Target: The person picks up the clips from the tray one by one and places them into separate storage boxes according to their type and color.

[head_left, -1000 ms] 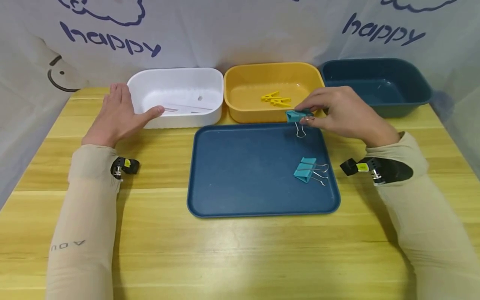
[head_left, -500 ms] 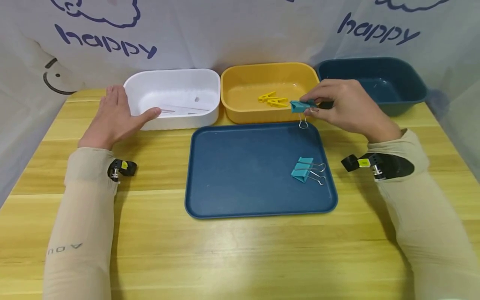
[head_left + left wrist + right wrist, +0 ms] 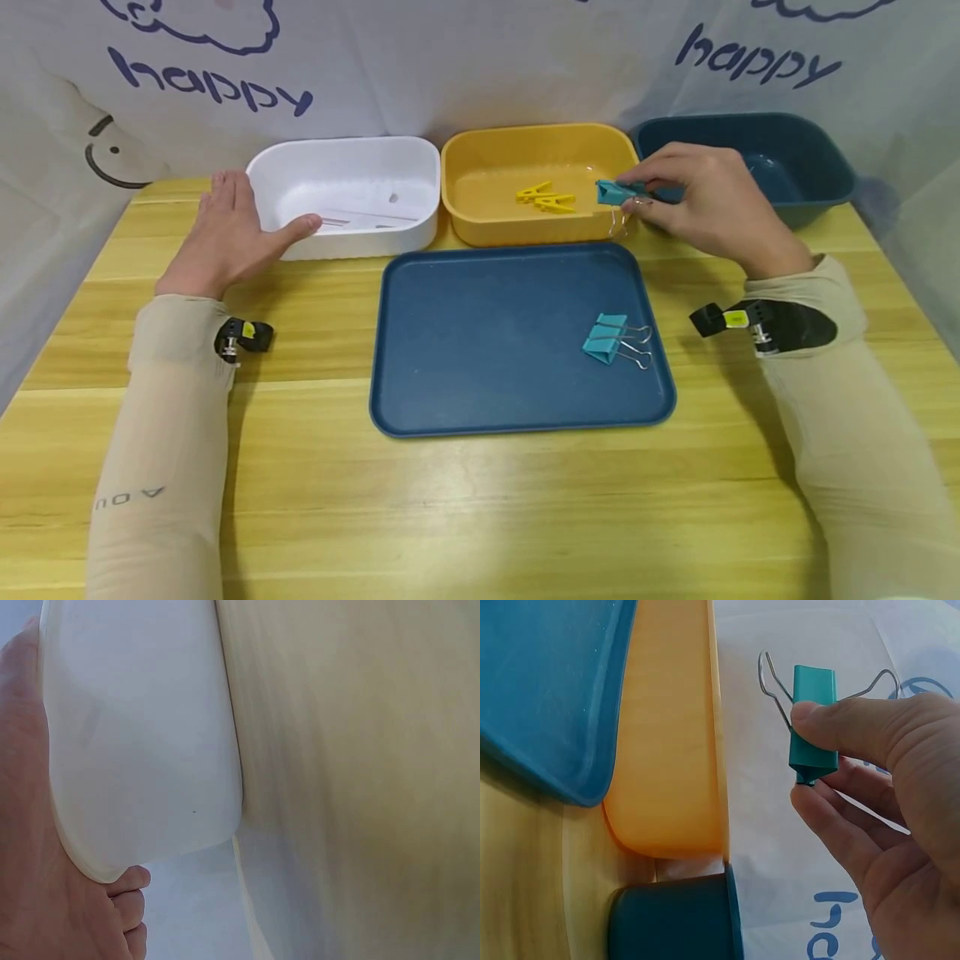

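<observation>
My right hand (image 3: pixel 708 196) pinches a teal binder clip (image 3: pixel 814 746) between thumb and fingers, its wire handles spread apart. In the head view the clip overlaps the right front rim of the yellow bin (image 3: pixel 517 232), near the dark teal bin (image 3: pixel 810 212). Another teal binder clip (image 3: pixel 606 339) lies on the right side of the blue tray (image 3: pixel 480 350). At the left, my left hand (image 3: pixel 225 233) rests on the corner of the white bin (image 3: pixel 352 244), fingers along its side and thumb stretched over the front rim.
Two yellow clothespins (image 3: pixel 553 203) lie inside the yellow bin. Thin strips and a small grey item (image 3: pixel 393 198) are in the white bin. The three bins stand in a row at the back of the wooden table (image 3: pixel 465 517), before a printed white cloth (image 3: pixel 480 67).
My right hand has lifted the binder clip up and to the right, from over the tray's back edge to the yellow bin's rim. The left hand stays at the white bin.
</observation>
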`<state>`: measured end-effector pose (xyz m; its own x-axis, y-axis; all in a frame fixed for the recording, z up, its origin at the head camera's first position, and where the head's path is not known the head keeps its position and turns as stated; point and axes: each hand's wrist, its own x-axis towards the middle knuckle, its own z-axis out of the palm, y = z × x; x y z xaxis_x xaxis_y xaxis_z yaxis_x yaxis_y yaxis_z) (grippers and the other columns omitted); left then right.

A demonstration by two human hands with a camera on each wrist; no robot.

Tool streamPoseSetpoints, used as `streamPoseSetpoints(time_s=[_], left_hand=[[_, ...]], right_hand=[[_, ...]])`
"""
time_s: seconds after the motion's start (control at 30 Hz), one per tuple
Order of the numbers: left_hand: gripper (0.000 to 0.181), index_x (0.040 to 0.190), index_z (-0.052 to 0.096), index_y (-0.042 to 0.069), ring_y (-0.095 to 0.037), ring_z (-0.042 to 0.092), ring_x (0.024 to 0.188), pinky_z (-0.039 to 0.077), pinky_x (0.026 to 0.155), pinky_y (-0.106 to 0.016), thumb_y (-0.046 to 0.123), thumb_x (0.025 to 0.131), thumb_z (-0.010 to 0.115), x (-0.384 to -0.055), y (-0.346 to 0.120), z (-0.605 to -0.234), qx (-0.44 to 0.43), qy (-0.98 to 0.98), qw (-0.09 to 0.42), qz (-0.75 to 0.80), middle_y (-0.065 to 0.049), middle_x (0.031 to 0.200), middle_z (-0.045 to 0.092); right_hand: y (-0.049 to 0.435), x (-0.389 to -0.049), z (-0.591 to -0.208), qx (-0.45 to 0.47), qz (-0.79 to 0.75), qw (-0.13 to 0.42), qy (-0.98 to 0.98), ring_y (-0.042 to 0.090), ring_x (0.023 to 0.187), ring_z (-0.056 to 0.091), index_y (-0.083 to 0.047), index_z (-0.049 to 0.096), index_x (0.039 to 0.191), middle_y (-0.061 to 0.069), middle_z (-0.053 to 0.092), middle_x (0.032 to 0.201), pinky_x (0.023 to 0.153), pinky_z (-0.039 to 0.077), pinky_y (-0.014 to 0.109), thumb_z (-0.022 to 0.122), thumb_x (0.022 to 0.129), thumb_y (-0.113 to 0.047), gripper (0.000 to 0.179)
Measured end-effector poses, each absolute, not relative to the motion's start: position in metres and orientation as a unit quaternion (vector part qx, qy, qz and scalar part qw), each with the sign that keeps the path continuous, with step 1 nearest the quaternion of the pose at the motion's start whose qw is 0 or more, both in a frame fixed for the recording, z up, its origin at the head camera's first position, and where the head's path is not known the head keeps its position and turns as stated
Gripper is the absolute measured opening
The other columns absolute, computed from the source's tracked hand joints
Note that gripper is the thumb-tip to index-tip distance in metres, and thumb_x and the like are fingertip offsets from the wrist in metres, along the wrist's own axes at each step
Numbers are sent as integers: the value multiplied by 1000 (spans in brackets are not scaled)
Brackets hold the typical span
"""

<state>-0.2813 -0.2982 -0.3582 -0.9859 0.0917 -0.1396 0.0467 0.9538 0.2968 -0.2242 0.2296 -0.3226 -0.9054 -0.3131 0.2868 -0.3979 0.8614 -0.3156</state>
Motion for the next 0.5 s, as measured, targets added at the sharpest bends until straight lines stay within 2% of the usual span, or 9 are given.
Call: streamPoseSetpoints(time_s=[0.13, 0.27, 0.5], left_hand=[[127, 160, -20, -3, -43, -24, 159, -10, 133, -60, 85, 90, 38, -281, -298, -358, 35, 985, 76, 149, -26, 169, -23], [127, 160, -20, -3, -43, -23, 159, -9, 133, -60, 85, 90, 39, -281, -299, -359, 34, 985, 74, 150, -27, 170, -22], [126, 161, -20, -2, -43, -23, 159, -11, 133, -59, 85, 90, 39, -282, -299, -360, 37, 985, 69, 153, -26, 170, -21]], right_hand=[[233, -227, -324, 175, 196, 124, -957, 34, 105, 68, -9, 75, 126, 14, 71, 118, 91, 55, 48, 75, 96, -21, 32], [235, -228, -326, 164, 201, 135, -956, 35, 107, 68, -8, 75, 126, 15, 71, 119, 92, 56, 50, 74, 96, -19, 32], [243, -232, -329, 144, 206, 155, -955, 33, 107, 70, -9, 74, 128, 15, 72, 121, 90, 54, 36, 74, 97, -22, 34]])
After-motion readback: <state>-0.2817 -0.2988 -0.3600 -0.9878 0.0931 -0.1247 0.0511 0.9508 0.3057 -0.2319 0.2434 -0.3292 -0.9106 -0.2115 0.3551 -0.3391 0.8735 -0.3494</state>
